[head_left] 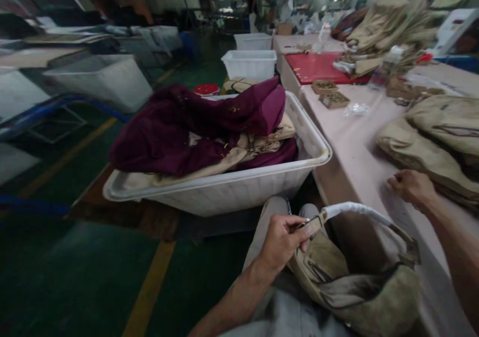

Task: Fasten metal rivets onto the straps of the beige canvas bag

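khaki bag [389,297], white-wrapped handle [350,207]: left hand [280,240] on one end, right hand [413,187] apart

item: one khaki bag, soft, creased, opening slack.

location: at the person's lap [277,309], below and to the right of the left hand. long axis of the body slopes from beside the left wrist off to the right and toward the wearer.

handle: curved, largely covered in white wrapping. runs rightward from the left fingertips, arches, then drops to its far attachment, below the right hand and beside the right forearm.

left hand: closed, thumb and fingers pinching the tan strap end [313,225] at the handle's left tip. nearer of the two, and the only one seen gripping the item.

right hand: fingers curled, at the pale table [348,145]; whether anything small sits inside the curl cannot be told. placed beyond the handle and clear of it, just beside a pile of khaki bags [445,142]; contact with the pile unclear.

key relation: from the right hand, the strap end lies leftward and nearer the wearer, with the handle's arch spanning sideways below the right hand.

surroundings: white tub [326,156] beyond the left hand, heaped with purple bags [157,137]; small boxes of metal pieces [329,105] beyond the right hand and to its left.
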`<state>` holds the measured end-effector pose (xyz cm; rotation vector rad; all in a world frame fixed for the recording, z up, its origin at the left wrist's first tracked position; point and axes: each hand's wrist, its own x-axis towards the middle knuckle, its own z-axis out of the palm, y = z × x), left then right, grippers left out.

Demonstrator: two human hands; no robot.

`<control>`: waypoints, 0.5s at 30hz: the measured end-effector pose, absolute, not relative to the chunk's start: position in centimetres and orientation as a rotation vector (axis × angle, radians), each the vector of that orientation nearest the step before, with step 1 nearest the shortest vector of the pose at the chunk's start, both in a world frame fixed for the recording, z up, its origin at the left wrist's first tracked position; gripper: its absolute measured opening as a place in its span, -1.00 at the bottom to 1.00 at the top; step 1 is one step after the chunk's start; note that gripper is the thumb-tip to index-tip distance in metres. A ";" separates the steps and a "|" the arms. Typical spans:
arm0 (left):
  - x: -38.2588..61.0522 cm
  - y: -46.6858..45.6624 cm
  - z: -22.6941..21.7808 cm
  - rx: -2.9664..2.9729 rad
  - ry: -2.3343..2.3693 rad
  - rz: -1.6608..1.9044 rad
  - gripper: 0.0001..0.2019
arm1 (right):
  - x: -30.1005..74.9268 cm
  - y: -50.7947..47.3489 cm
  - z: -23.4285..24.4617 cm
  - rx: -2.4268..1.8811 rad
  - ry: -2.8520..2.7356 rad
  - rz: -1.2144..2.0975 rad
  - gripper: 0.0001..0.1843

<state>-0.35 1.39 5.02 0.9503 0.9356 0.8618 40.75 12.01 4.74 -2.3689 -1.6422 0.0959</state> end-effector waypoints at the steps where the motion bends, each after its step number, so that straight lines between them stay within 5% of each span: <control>1: -0.3 1.3 4.6 0.906 0.929 0.867 -0.52 | 40.0 11.2 4.9 -2.293 -1.711 0.162 -0.74; 8: 0.2 1.6 4.0 0.756 0.863 0.842 -0.51 | 26.6 1.3 6.9 -1.189 -2.127 0.369 -0.82; 15: 0.2 1.7 4.2 0.735 0.813 0.814 -0.50 | 21.7 0.2 5.1 -0.977 -2.203 0.307 -0.72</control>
